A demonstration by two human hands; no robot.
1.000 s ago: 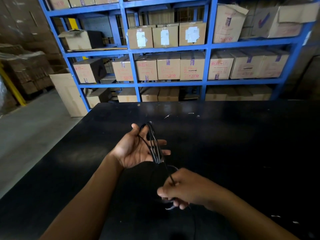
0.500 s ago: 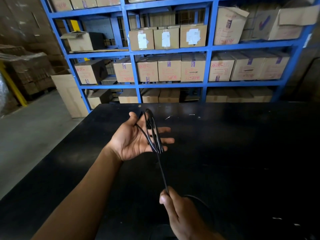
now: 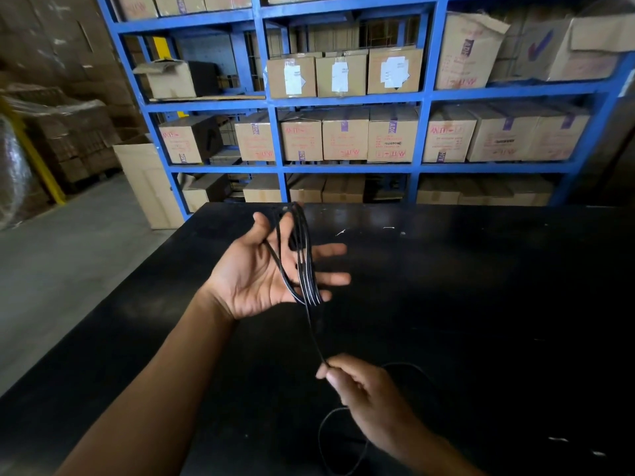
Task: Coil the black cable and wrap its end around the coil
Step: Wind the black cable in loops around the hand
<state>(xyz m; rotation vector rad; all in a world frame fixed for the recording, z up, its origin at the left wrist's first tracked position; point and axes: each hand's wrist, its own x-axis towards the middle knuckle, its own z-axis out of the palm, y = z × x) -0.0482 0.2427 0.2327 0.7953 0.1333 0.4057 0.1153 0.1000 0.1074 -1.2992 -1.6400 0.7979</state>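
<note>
My left hand (image 3: 251, 280) is held palm up above the black table (image 3: 481, 304), fingers straight and spread. Several loops of the black cable (image 3: 304, 266) hang around those fingers as a narrow coil. One taut strand runs from the coil's lower end down to my right hand (image 3: 371, 396), which pinches it between thumb and fingertips. Past my right hand the slack of the cable lies in a loose loop on the table; its end is hard to make out against the dark top.
Blue metal shelving (image 3: 426, 97) stacked with cardboard boxes stands behind the table's far edge. A tall cardboard box (image 3: 147, 183) leans by the shelf's left post. Grey concrete floor lies to the left of the table.
My right hand drew back from the coil toward me, and the strand between the hands is now stretched straight. My left hand lifted a little farther away with the loops still on it.
</note>
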